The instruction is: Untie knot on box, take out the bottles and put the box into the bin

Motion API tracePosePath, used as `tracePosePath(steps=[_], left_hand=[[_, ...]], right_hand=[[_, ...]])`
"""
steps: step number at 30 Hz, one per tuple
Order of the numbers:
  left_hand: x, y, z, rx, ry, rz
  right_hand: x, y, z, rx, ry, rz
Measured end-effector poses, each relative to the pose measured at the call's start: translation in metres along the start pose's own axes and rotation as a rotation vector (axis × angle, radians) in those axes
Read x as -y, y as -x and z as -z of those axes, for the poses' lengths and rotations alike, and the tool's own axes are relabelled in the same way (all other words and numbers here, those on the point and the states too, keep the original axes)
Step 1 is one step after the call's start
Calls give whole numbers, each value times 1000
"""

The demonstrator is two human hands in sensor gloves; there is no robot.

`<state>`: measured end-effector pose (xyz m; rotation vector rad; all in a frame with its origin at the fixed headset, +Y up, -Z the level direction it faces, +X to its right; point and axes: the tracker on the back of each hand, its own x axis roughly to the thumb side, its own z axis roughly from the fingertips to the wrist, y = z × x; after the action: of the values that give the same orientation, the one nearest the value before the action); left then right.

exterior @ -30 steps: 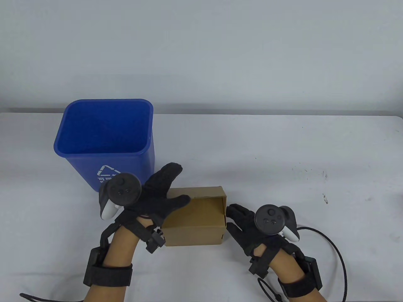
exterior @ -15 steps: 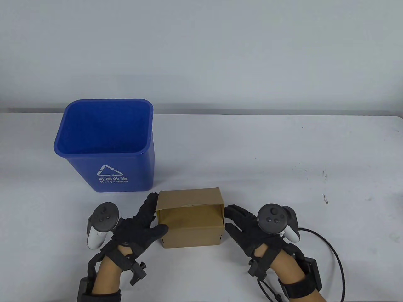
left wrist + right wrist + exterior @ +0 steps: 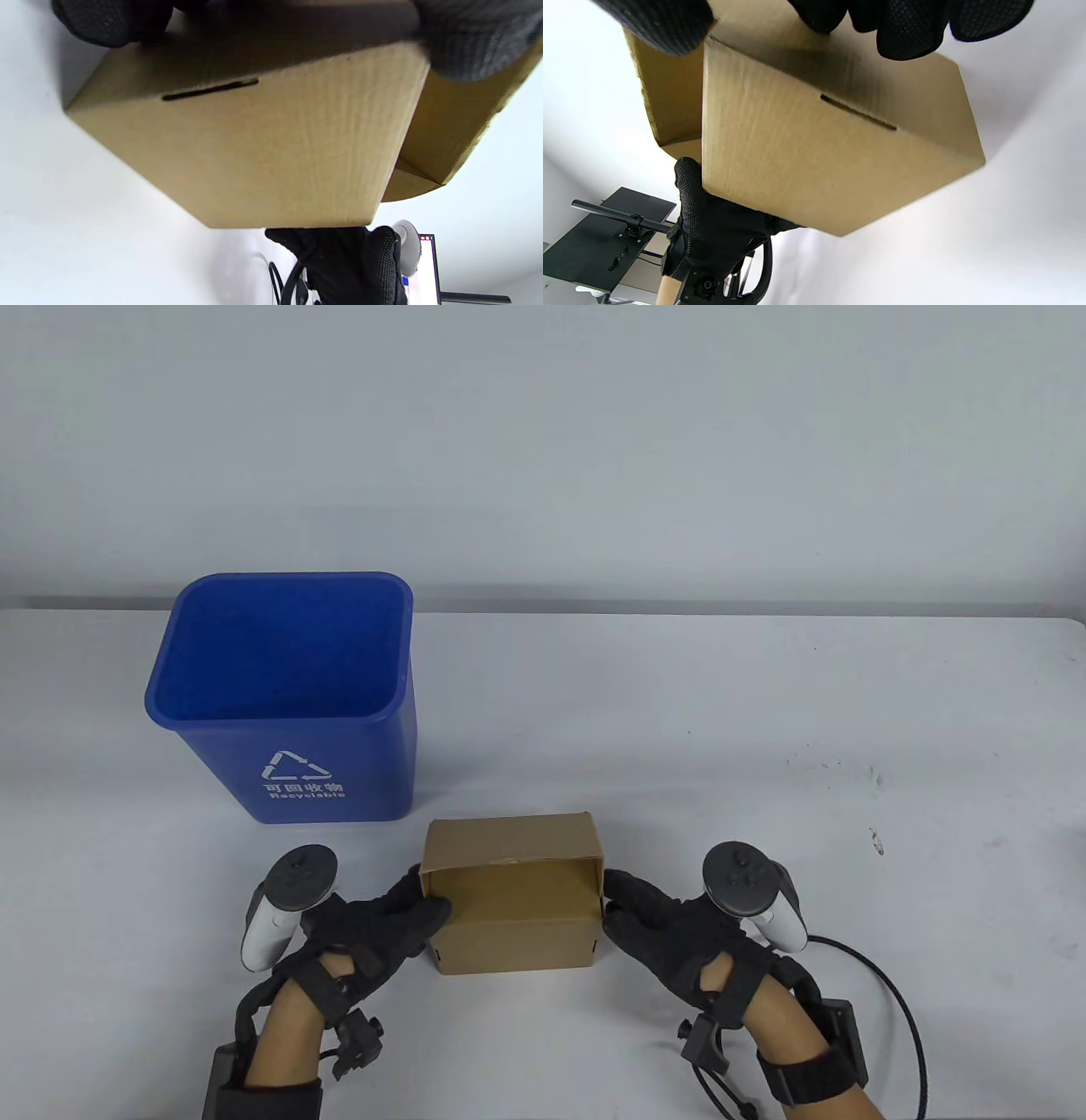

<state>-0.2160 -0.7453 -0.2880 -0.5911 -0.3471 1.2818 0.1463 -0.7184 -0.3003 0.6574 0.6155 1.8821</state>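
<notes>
OK, box (image 3: pixel 509 891) sits between my hands: left hand (image 3: pixel 373 925) grips one end, right hand (image 3: pixel 670 933) the other. One box, one bin (image 3: pixel 288 695).

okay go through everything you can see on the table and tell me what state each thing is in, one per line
Cardboard box: open at the top, nothing visible inside, held at both ends.
Blue bin: upright, open-topped, nothing visible inside, apart from the box.
Left hand: grips the box's left end.
Right hand: grips the box's right end.
Table: white, with small dark marks at right.
</notes>
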Motion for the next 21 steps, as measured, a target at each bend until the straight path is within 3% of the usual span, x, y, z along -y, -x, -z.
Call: tracePosePath(steps=[3,9,15,21], left_hand=[[4,2,4,16,9,-15],[6,0,8,75,1,-13],[10,-5,14,205,-39,60],[7,-2,16,240,-20,63]], right_hand=[[-4,6,3,-24,-36,68],[3,13,5,-14,20,182],[10,10,4,40,86,88],[14,11,4,51,40,9]])
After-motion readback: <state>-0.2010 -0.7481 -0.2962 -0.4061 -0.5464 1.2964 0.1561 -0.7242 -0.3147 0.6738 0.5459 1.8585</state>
